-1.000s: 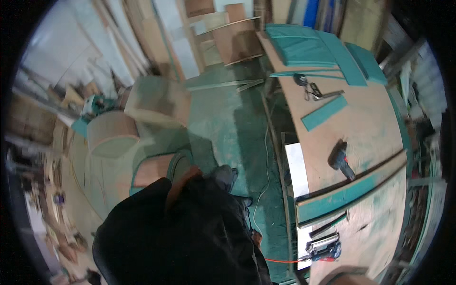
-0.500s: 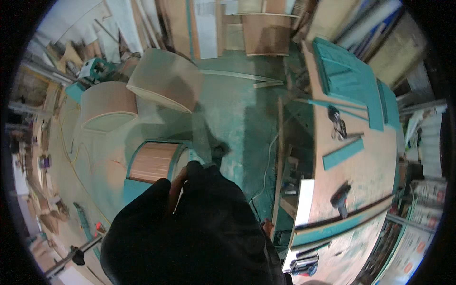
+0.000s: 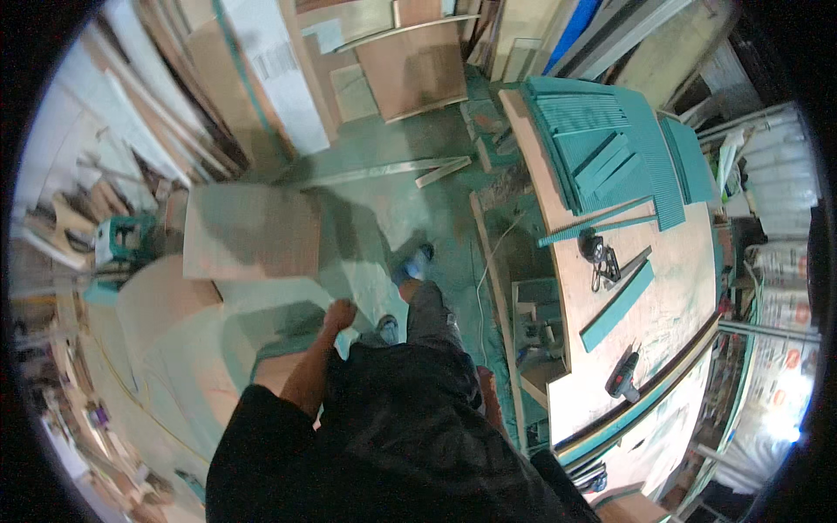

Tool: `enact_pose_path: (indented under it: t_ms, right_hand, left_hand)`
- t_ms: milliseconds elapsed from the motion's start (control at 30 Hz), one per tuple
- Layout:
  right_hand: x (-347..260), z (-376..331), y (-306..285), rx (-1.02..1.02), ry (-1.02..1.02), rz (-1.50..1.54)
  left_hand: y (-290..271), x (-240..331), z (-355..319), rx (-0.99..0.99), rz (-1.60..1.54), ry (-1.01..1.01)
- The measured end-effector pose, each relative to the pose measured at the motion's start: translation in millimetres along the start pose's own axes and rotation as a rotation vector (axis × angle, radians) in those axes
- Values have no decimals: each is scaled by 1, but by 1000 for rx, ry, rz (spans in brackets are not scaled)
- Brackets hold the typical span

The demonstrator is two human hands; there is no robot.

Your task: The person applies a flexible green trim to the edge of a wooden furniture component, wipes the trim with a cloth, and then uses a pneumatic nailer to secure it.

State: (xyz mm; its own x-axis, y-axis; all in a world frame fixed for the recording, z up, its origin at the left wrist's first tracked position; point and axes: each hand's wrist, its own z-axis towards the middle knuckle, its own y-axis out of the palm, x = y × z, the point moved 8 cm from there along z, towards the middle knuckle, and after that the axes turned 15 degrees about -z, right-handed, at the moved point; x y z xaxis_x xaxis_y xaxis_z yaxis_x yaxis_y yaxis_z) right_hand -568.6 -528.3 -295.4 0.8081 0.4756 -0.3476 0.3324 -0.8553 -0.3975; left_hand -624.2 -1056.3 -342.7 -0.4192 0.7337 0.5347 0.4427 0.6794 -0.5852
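Fingers (image 3: 348, 306) of the bare left hand (image 3: 341, 315), earlier half-hidden by black clothing (image 3: 392, 418), showed curled closed; the right hand's (image 3: 489, 390) grip couldn't be told.

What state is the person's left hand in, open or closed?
Closed, it seems: the left hand shows as a compact, rounded shape with no fingers visibly extended.
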Motion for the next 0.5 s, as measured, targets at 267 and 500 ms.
enact_pose_path:
  t_ms: [267, 500]
  right_hand:
    - [-192, 134, 16, -86, 16, -217]
    - [-584, 219, 29, 208, -1051, -1221]
  left_hand:
    - [-81, -24, 104, -392, 189, 419]
    - [-283, -57, 187, 334, -1305, -572]
